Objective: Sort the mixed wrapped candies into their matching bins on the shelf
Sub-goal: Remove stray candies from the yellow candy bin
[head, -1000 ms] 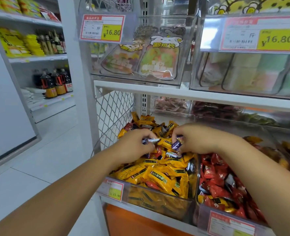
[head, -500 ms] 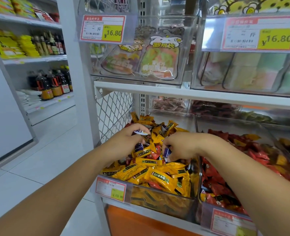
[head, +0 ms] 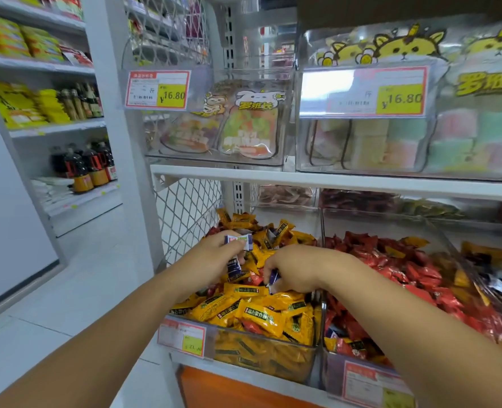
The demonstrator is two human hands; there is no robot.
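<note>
Candies [head: 238,240], purple-white wrappers, L grip [head: 214,260] holding a few, R grip [head: 295,269] pinching one

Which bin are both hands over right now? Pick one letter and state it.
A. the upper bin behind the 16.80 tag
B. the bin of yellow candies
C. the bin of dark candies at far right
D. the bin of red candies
B: the left hand and the right hand are both above the bin of yellow candies, each pinching purple-wrapped candies.
</note>
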